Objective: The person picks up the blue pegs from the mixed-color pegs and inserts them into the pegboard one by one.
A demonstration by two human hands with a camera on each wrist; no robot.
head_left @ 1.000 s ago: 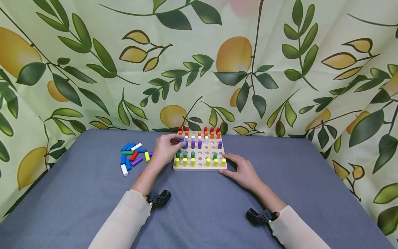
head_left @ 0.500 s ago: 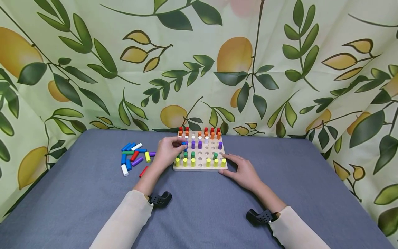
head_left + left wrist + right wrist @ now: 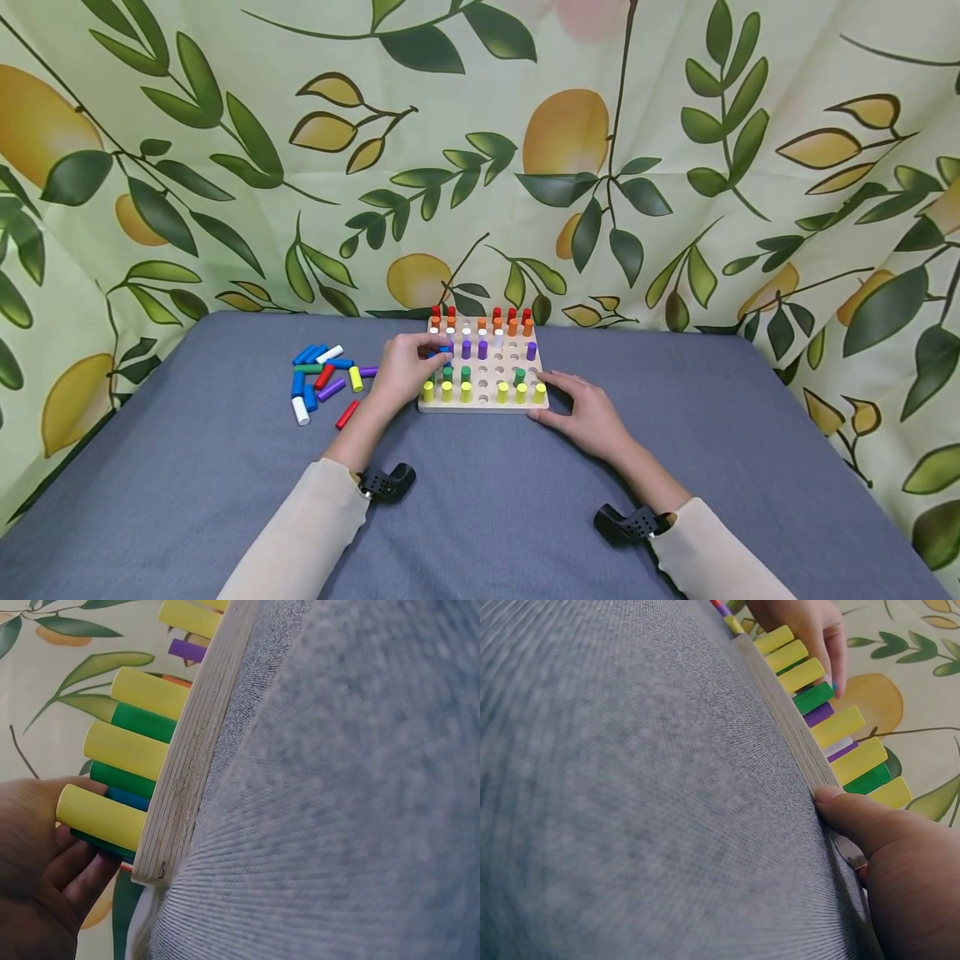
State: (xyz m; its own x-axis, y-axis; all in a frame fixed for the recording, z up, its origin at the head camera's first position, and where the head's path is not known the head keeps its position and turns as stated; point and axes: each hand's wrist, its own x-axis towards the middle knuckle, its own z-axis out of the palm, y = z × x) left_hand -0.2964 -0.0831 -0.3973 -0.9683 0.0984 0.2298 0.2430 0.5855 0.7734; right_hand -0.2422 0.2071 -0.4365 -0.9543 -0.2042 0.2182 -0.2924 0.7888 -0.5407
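A wooden pegboard (image 3: 491,408) lies on the cloth, holding rows of red, orange, white, purple, green and yellow pegs. At its left side, my left hand (image 3: 401,365) pinches a blue peg (image 3: 446,353) low in the row between the purple and green pegs; its lower end is hidden. In the left wrist view, my left hand's fingers reach behind a yellow peg (image 3: 101,817) at the board's corner. My right hand (image 3: 585,417) grips the board's near right corner. In the right wrist view its thumb presses the board's front edge (image 3: 795,742).
Loose pegs in several colours lie left of the board, among them a blue peg (image 3: 298,383), a white peg (image 3: 300,410) and a red peg (image 3: 347,414) near my left forearm. Grey cloth (image 3: 480,517) covers the table; a patterned curtain (image 3: 480,100) hangs behind.
My left hand has moved slightly right and down with the blue peg, which now sits lower at the board. The loose red peg has come out from behind my forearm. My right hand stays put.
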